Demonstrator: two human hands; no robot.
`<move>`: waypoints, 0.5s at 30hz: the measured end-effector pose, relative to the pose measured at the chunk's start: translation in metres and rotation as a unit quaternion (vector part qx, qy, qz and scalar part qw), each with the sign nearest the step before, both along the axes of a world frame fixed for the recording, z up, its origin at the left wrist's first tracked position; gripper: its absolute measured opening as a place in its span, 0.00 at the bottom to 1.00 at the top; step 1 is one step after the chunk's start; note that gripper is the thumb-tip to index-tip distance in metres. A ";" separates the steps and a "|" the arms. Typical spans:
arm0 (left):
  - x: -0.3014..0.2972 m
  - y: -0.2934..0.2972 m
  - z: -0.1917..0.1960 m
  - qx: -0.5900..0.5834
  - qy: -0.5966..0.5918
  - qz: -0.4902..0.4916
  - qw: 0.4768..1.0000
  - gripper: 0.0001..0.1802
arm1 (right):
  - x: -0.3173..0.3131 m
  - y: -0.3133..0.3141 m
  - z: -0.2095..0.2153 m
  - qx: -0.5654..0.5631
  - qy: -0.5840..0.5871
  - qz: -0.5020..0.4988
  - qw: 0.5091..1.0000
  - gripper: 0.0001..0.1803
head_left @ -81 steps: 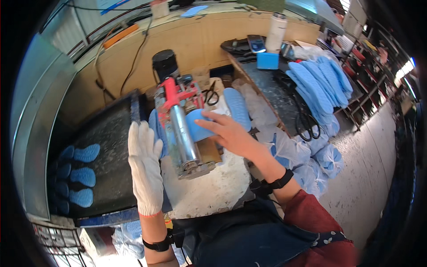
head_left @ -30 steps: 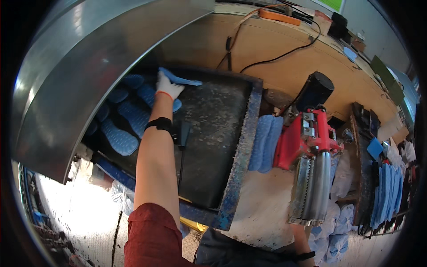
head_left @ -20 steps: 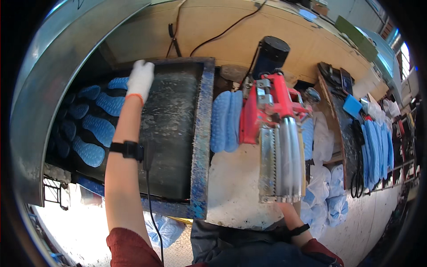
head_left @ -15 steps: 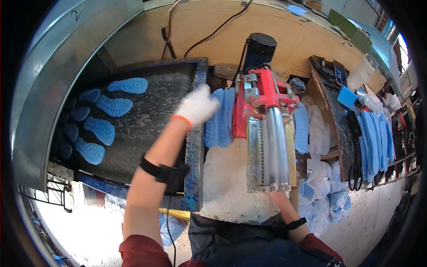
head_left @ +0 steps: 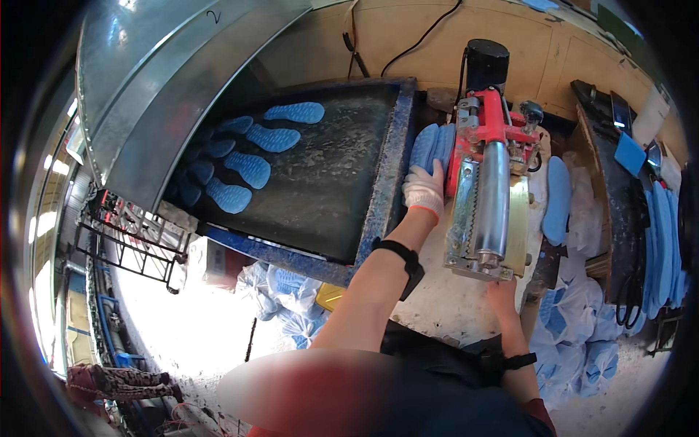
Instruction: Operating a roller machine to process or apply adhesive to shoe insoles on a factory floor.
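My left hand [head_left: 424, 186], in a white glove with an orange cuff, is closed around the near end of some blue shoe soles [head_left: 424, 148]. They stand on edge between the belt's blue frame and a red roller machine [head_left: 494, 116]. My bare right hand [head_left: 501, 294] is at the near end of the machine's metal roller [head_left: 494, 207]. Its fingers are hidden there, so its grip does not show. Several more blue soles [head_left: 248, 169] lie flat on the dark belt [head_left: 328, 182] to the left, some in shadow under a metal hood.
Right of the machine rests a single blue sole [head_left: 557, 200]. Farther right, a dark shelf [head_left: 619, 211] stands beside a row of upright blue soles [head_left: 661, 240]. Clear bags of blue pieces [head_left: 575, 313] lie below. The metal hood [head_left: 196, 95] overhangs the belt's far left.
My left hand has come down from above the belt frame and taken hold of the upright soles. My right hand stays at the machine's near end. The view has swung left.
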State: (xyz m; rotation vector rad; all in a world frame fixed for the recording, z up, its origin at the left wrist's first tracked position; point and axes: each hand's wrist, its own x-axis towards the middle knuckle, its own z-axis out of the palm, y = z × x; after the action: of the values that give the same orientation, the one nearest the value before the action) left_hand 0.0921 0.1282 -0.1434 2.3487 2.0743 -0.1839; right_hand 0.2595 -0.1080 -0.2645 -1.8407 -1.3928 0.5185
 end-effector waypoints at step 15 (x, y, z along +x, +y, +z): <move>-0.057 -0.183 0.024 0.015 -0.106 -0.114 0.988 0.36 | -0.060 0.007 0.057 -0.099 0.497 0.129 0.852 0.22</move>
State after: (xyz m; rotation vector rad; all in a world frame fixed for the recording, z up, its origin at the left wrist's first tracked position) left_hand 0.0351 -0.0549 -0.1189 2.4947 1.7255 0.0961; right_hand 0.1993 -0.1010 -0.2073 -1.1633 -0.8461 1.5363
